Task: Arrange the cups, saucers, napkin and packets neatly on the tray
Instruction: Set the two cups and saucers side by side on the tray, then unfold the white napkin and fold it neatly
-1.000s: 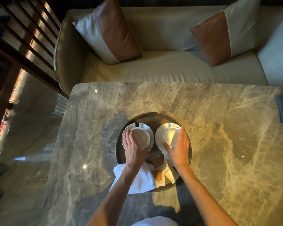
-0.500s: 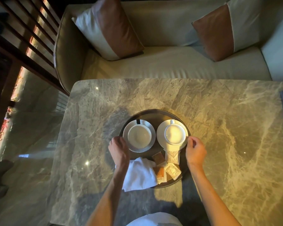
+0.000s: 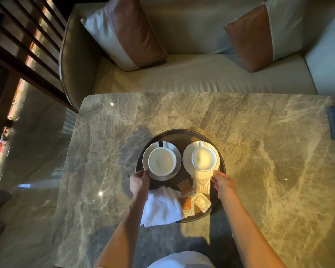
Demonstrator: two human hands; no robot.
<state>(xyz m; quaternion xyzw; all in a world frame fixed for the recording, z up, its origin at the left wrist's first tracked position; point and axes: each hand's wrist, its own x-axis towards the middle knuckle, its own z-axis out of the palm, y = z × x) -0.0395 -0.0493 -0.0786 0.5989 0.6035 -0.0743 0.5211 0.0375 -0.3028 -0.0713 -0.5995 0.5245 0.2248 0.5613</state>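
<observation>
On the round dark tray (image 3: 217, 210) two white cups (image 3: 162, 161) sit on saucers (image 3: 188, 167) side by side at the far half, with packets (image 3: 200, 201) and a crumpled napkin (image 3: 161, 206) spilling over the near rim. Left hand (image 3: 138, 183) pinches the left saucer's near edge; right hand (image 3: 223, 182) pinches the right one's, each grip narrow. China looks hard, glossy and chippable, so slide by the rims; the cloth is limp. Marble surface (image 3: 259, 151) surrounds, sofa (image 3: 191, 78) beyond
</observation>
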